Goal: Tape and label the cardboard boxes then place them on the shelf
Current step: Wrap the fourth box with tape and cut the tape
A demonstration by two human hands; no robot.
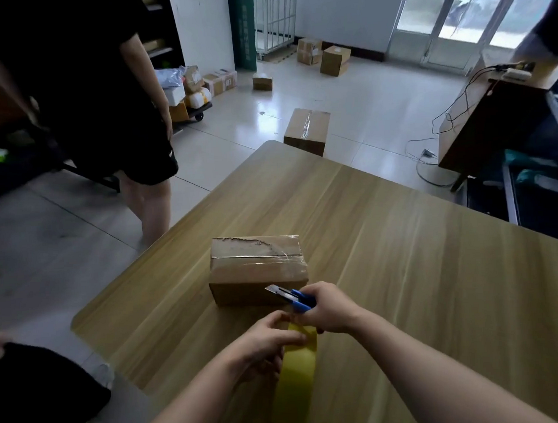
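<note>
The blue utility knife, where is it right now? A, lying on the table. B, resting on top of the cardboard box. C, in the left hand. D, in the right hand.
D: the right hand grips the blue utility knife, its blade out beside the cardboard box, while the left hand holds the yellow tape roll.

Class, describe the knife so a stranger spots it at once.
Start at the wooden table and its taped cardboard box. Before its near side, the right hand grips the knife. Blue-handled, it differs from the yellow tape roll beside it.
</note>
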